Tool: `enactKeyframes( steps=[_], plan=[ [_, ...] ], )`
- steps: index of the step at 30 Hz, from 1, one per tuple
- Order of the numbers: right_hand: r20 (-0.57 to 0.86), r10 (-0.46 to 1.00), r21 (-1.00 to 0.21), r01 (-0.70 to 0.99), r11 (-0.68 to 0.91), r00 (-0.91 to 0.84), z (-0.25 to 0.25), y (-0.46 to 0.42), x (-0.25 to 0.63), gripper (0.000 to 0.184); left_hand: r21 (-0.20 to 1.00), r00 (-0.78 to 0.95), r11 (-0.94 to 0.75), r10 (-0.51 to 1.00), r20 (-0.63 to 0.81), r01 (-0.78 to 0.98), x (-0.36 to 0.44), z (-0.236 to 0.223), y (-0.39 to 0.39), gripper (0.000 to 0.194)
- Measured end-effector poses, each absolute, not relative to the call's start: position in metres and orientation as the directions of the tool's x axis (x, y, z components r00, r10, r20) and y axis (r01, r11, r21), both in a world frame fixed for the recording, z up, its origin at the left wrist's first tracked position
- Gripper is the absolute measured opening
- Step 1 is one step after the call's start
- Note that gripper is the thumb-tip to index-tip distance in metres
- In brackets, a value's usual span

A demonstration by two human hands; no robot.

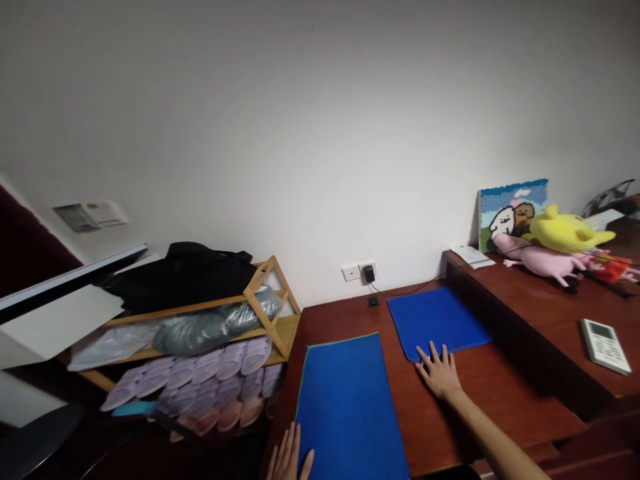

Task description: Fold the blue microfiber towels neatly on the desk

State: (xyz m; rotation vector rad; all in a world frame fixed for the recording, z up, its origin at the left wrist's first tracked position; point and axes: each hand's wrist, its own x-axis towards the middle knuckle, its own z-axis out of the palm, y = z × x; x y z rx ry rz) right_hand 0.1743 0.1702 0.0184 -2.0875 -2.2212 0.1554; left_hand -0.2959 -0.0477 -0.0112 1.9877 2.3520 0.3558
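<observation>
Two blue mats lie flat on a reddish-brown wooden table. At the left edge of the larger blue mat [350, 407], which has a thin green border, rests my left hand [287, 457], fingers stretched out; its lower part is cut off by the frame. My right hand [440, 373] lies with fingers spread at the near corner of the smaller blue mat [435, 320], fingertips touching it and the palm over bare wood. Neither hand holds anything.
A wooden rack [275, 313] on the left carries a black bag [185, 277] and several lilac slippers [233, 360]. On the raised right surface are plush toys [565, 230], a dog picture [515, 207] and a white remote [606, 345]. A black plug [369, 273] sits in the wall socket.
</observation>
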Motion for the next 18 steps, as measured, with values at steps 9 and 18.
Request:
enactKeyframes(
  steps=[9, 18],
  plan=[
    [0.095, 0.991, -0.162, 0.981, 0.109, -0.094, 0.000, 0.041, 0.171, 0.059, 0.045, -0.143, 0.136, 0.951, 0.274, 0.990, -0.272, 0.025, -0.047, 0.063],
    [0.105, 0.985, -0.080, 0.987, 0.143, -0.134, 0.003, -0.026, 0.163, 0.055, 0.074, 0.309, -0.356, 0.882, 0.356, 0.931, -0.078, 0.021, -0.064, 0.054]
  ],
)
